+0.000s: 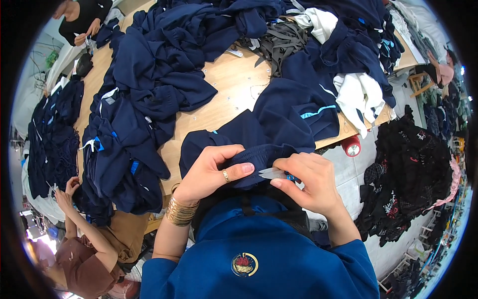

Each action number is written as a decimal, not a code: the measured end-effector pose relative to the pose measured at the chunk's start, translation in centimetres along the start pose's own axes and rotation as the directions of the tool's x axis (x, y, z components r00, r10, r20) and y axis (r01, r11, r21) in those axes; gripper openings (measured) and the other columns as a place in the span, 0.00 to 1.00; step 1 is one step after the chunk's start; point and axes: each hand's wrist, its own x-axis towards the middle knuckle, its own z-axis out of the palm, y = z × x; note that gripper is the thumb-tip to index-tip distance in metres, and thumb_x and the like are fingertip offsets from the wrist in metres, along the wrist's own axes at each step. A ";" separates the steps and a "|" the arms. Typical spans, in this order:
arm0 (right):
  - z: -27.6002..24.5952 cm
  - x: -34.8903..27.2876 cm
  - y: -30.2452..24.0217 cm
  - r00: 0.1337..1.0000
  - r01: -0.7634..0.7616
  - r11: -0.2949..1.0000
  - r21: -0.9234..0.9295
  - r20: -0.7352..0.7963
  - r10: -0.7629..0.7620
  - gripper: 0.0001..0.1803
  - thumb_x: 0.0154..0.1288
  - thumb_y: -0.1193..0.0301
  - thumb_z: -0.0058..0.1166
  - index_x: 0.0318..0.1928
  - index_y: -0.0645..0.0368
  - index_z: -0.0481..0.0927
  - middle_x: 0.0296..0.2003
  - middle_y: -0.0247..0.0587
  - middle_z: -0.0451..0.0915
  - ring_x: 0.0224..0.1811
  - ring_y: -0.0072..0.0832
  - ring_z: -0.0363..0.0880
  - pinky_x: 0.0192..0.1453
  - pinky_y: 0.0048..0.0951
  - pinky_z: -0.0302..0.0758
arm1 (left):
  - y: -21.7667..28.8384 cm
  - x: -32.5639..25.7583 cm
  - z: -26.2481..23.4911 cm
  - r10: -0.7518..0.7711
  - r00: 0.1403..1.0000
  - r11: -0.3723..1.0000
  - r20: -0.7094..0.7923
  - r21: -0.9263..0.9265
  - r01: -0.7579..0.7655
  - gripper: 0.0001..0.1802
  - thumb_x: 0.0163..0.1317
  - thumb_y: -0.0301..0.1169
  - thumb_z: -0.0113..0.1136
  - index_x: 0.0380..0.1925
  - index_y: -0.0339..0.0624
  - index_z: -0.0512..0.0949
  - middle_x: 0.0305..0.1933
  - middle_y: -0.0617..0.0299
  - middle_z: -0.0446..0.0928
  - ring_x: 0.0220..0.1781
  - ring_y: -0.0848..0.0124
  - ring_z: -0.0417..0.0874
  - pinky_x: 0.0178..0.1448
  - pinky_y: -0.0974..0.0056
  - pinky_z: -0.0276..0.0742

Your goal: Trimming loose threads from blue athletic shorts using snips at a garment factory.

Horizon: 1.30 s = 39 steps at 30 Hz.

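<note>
My left hand (211,169) grips a navy garment (286,112) by its gathered elastic edge (256,158), thumb on top and fingers behind. In my right hand (311,180) is a pair of small thread snips (273,173) with pointed metal blades and a bit of blue at the grip. The blade tips point left and lie against or just over the gathered edge, close to my left thumb. The rest of the garment spreads away from me over the table, with a light blue stripe (318,112) on its far right part. The fingers behind the cloth are hidden.
Navy garments (159,55) heap across the wooden table (226,79), beside dark grey strips (284,42) and white cloth (358,94). A red cylinder (351,146) is by the table's right edge. Black garments (403,169) are piled at right. Co-workers (87,259) work at left and far left.
</note>
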 end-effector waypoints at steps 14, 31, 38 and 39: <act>0.3 0.3 0.0 0.945 -0.310 0.865 0.396 0.030 0.325 0.21 0.52 0.69 0.65 0.47 0.57 0.76 0.34 0.35 0.78 0.30 0.21 0.74 0.33 0.21 0.71 | 0.7 -0.2 -0.2 0.091 0.989 0.973 0.113 0.203 -0.112 0.17 0.48 0.32 0.70 0.34 0.35 0.76 0.32 0.66 0.74 0.35 0.78 0.72 0.42 0.72 0.69; -0.4 1.4 0.3 0.998 0.052 0.996 -0.072 0.046 -0.049 0.13 0.53 0.62 0.61 0.34 0.55 0.78 0.25 0.33 0.76 0.25 0.30 0.74 0.28 0.27 0.67 | 0.5 -0.5 -0.4 0.066 0.991 0.986 0.113 0.143 -0.082 0.11 0.66 0.31 0.48 0.36 0.32 0.72 0.32 0.63 0.70 0.34 0.76 0.69 0.42 0.72 0.66; -0.1 1.5 0.4 0.996 0.088 0.991 -0.098 0.023 -0.087 0.14 0.48 0.62 0.64 0.32 0.56 0.78 0.22 0.32 0.74 0.22 0.28 0.70 0.26 0.27 0.63 | 0.2 -0.4 -0.5 0.067 0.991 0.990 0.119 0.113 -0.081 0.11 0.66 0.31 0.48 0.37 0.32 0.72 0.33 0.62 0.71 0.36 0.76 0.71 0.44 0.73 0.67; -0.1 1.5 0.3 0.996 0.088 0.991 -0.098 0.023 -0.086 0.14 0.48 0.62 0.64 0.32 0.56 0.78 0.22 0.32 0.74 0.22 0.28 0.70 0.26 0.27 0.63 | 0.3 -0.4 -0.5 0.070 0.991 0.990 0.114 0.110 -0.082 0.11 0.66 0.31 0.48 0.37 0.32 0.72 0.33 0.62 0.71 0.36 0.76 0.70 0.44 0.73 0.66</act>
